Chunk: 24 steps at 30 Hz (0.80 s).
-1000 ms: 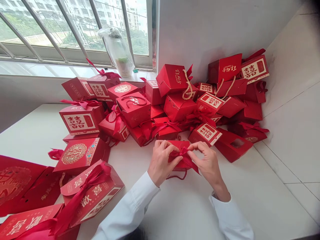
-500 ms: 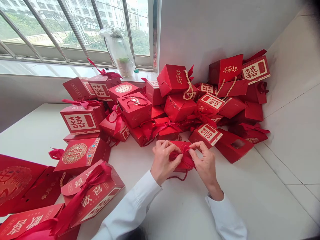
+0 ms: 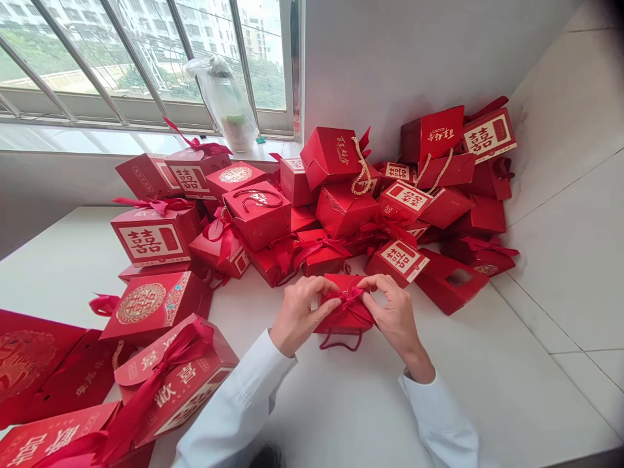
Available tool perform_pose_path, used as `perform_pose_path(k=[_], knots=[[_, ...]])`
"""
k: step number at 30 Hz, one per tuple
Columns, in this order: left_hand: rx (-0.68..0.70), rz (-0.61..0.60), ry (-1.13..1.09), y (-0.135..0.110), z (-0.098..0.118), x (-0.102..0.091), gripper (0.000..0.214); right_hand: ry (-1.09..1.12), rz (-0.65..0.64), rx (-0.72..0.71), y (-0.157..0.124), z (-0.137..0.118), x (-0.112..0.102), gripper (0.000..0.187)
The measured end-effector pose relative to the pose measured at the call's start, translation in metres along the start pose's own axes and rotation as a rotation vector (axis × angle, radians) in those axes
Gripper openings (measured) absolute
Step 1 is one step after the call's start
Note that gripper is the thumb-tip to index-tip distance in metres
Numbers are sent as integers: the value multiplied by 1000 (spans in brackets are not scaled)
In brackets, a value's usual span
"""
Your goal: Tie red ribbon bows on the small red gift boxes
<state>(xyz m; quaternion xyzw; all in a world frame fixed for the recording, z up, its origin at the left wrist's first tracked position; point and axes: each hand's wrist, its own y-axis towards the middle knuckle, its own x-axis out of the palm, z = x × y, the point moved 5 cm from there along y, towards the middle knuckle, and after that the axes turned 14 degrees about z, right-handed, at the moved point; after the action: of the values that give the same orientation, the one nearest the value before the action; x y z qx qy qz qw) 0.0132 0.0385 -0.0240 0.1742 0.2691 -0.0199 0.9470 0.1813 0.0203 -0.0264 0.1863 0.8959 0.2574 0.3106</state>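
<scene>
Daylight comes through a barred window (image 3: 146, 58) behind a white worktop (image 3: 507, 390), and a plastic bag (image 3: 221, 97) holding something green sits on the sill (image 3: 88, 140). Red gift boxes (image 3: 341, 208) lie heaped in the back corner of the worktop, where the window wall meets a plain white wall (image 3: 390, 65). That wall props the heap, so the upper boxes lean on it and on each other instead of sliding forward. Many carry pale panels with a double-happiness character (the same sign, repeated from box to box). Toward the left edge, more red boxes lie apart from the heap, one of them a box with a wide ribbon bow (image 3: 173, 377).

Just in front of the heap, on open worktop, sits a small red box (image 3: 341, 328). Its place clear of its neighbours leaves room for both hands around it. Its base rests on the worktop, so the hands seem to carry little of its weight, and a red cord handle (image 3: 341, 346) trails in a loop toward the near side. The left hand (image 3: 299, 312) and right hand (image 3: 397, 318) come in from either side, white shirt sleeves (image 3: 234, 409) behind them. Their curled fingers (image 3: 316, 286) grip a red ribbon (image 3: 350, 302) on top of the box from both sides (the fingers hide which part of it each hand has).
</scene>
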Motion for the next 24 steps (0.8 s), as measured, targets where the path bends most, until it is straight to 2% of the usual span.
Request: perform_pose_path(k=[7,12,17,20,24], knots=[[-246,35,-129,1,-2,0,16,18,161,-69,-7,2,0,11],[-390,111,-233,1,-12,5,24,45,204,-4,-13,8,4,8],[-536,143,-457,-1,-21,16,32,34,260,18,-17,10,4,9],[-523,137,-485,0,-21,16,27,12,265,-25,-18,9,4,11],[-293,4,-323,6,-13,6,25,-20,243,-71,-16,6,3,11]])
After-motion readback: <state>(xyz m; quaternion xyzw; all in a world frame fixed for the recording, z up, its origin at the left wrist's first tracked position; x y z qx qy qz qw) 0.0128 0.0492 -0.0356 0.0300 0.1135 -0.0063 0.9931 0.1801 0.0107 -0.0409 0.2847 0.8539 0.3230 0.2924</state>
